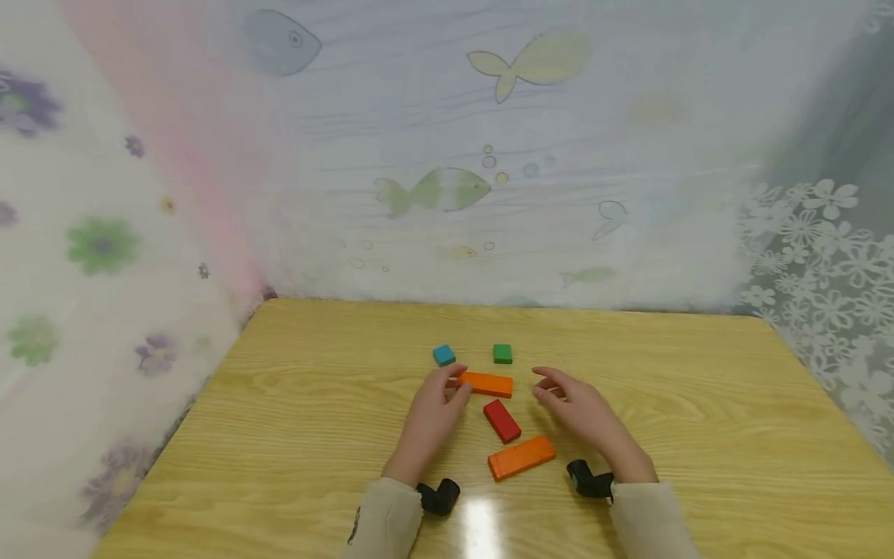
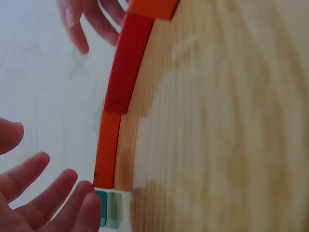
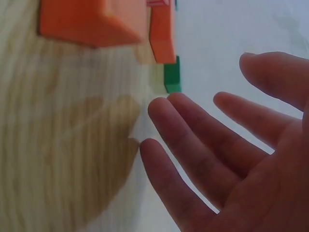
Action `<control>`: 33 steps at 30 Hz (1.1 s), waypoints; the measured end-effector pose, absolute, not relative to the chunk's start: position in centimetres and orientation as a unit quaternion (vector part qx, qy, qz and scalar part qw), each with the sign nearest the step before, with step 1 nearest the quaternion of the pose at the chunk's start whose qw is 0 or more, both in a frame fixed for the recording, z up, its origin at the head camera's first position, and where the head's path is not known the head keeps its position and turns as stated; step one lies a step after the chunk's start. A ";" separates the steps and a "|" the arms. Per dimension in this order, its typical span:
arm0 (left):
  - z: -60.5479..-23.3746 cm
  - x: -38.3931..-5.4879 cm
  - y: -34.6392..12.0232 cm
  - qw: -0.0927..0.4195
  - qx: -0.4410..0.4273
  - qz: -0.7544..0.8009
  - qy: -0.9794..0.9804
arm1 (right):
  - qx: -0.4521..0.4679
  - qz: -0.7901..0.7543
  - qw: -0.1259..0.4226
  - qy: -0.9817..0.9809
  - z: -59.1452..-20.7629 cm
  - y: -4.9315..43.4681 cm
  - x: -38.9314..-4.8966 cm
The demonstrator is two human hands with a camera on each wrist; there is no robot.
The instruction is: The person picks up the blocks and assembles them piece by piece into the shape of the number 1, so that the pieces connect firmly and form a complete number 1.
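My left hand [image 1: 434, 411] is at the left end of the far orange block [image 1: 489, 384], its thumb and fingers parted and overlapping that end in the head view. In the left wrist view its fingers are spread and grip nothing. My right hand [image 1: 576, 407] hovers to the right of the blocks, fingers loosely bent with nothing in them. Between the hands lies a red block [image 1: 502, 421], slanted. Nearer to me is a second orange block [image 1: 521, 457]. Beyond the far orange block sit a small blue block [image 1: 444, 355] and a small green block [image 1: 503, 354].
The blocks lie on a wood-grain table [image 1: 279, 435]. Its far edge meets a wall covering [image 1: 419, 256] printed with fish, and a flowered covering [image 1: 105, 326] hangs at the left. Black wrist devices [image 1: 440, 497] stick out at both cuffs.
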State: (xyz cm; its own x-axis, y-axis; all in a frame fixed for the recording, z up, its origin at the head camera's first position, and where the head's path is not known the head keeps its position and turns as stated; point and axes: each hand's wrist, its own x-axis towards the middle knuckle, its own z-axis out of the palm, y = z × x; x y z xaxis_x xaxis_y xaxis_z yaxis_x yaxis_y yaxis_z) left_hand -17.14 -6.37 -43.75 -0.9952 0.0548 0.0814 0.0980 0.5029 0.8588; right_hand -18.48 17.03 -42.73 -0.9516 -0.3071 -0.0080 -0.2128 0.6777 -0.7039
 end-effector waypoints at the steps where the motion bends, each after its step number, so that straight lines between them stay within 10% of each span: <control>1: -43.8 -17.1 -6.1 0.025 -0.045 -0.483 -0.874 | -0.142 -0.375 0.064 0.914 -42.8 16.8 -18.4; 33: -44.0 -17.2 -6.1 -0.058 -0.141 -0.354 -0.923 | -0.195 -0.243 0.096 0.945 -43.2 12.1 -17.4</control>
State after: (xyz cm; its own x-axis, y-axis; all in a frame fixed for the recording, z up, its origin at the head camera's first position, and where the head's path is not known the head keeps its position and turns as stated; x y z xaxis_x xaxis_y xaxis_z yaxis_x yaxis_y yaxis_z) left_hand -17.17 -6.15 -43.98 -0.9537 0.3008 -0.0067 0.2193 0.7102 0.6690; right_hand -17.38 12.15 -43.23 -0.9057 -0.4148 -0.0876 -0.3213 0.8064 -0.4965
